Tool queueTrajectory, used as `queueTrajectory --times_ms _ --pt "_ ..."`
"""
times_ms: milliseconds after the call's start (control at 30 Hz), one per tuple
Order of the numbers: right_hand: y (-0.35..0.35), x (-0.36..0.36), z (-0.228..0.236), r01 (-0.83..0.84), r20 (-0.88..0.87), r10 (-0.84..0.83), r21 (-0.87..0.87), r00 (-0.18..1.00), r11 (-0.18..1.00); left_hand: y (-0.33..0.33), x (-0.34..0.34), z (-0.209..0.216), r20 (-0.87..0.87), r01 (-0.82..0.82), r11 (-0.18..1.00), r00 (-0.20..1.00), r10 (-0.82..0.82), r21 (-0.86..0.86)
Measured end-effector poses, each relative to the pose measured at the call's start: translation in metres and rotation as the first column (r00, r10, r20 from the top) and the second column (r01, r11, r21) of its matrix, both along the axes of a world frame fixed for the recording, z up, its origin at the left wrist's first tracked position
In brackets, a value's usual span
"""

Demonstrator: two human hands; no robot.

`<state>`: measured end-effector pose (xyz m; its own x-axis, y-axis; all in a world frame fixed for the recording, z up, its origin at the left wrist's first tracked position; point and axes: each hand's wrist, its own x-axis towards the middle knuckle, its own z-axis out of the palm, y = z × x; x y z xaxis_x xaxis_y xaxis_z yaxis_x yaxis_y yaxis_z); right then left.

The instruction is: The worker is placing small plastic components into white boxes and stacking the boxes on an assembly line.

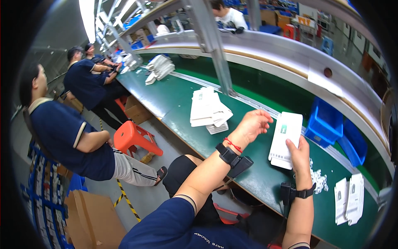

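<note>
My right hand (298, 153) grips a flat white carton (287, 135) with green print, its thumb lying across the front near the lower right edge. More than one carton layer shows along the bottom. My left hand (253, 125) is raised just left of the carton, apart from it, with fingers loosely bent and nothing visible in them. Left of that hand, a loose pile of flat white cartons (206, 107) lies on the green table (176, 110). Small white pieces (318, 179) lie scattered beside my right wrist. Two further cartons (349, 198) lie at the right.
Blue bins (324, 123) stand along the table's far side, below a long raised shelf (282, 52). A metal post (213, 50) rises from the far edge. Another carton pile (158, 68) lies farther left. An orange stool (137, 139) and a standing person (70, 133) are at the left.
</note>
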<state>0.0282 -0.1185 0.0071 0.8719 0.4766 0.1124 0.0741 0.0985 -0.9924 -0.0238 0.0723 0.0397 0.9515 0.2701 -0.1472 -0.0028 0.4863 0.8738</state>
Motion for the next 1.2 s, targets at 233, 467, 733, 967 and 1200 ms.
queueTrajectory --times_ms 233,467,733,967,1200 --pt "0.0 0.002 -0.008 0.122 -0.15 -0.111 0.071 0.983 0.99 -0.009 0.039 -0.036 -0.105 -0.102 0.976 0.991 0.083 -0.192" --pt "0.006 -0.002 -0.024 0.15 -0.191 -0.137 0.055 0.972 0.987 -0.004 0.057 -0.055 -0.011 -0.084 0.977 0.996 0.084 -0.196" --pt "0.008 -0.001 -0.024 0.087 -0.204 -0.093 -0.039 0.975 0.995 0.0 0.057 -0.059 -0.012 -0.086 0.96 0.996 0.086 -0.265" --pt "0.01 -0.007 -0.017 0.067 -0.182 -0.082 -0.088 0.98 0.994 -0.002 0.053 -0.054 -0.028 -0.113 0.965 0.994 0.109 -0.237" --pt "0.007 -0.005 -0.022 0.042 -0.146 -0.063 -0.143 0.987 0.989 0.009 0.054 -0.061 -0.049 -0.089 0.82 0.996 0.074 -0.566"
